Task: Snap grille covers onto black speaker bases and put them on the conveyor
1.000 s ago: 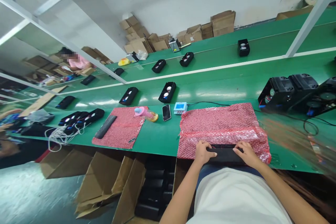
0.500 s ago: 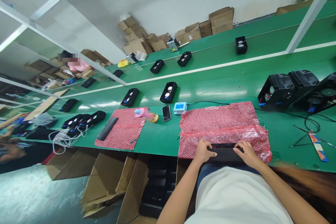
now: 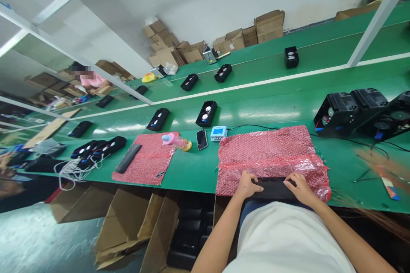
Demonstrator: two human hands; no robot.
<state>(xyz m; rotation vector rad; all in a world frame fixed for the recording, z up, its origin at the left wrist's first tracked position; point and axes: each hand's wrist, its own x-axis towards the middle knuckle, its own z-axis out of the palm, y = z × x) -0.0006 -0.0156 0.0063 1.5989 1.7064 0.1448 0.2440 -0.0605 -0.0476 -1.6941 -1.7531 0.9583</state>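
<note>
A black speaker housing [image 3: 274,190] is held at the table's front edge, against my body, its long side toward me. My left hand [image 3: 248,184] grips its left end, thumb on the near wall and fingers over the far side. At the right end my right hand [image 3: 298,185] holds it the same way. A little red wire shows inside the opening; the rest of the interior is hidden. Beneath and beyond the housing lies a red bubble-wrap mat [image 3: 265,149].
Left of the mat are a blue-and-white device [image 3: 219,133], a phone [image 3: 202,139] and a pink-capped bottle [image 3: 177,141]. Open speaker housings [image 3: 206,113] sit on the green line. Black units [image 3: 341,108] and cables stand right. A blurred brownish shape [image 3: 379,164] crosses the right side.
The blurred shape at the right has come up over the table by the cables. My hands keep nearly the same hold on the housing. The view has shifted slightly.
</note>
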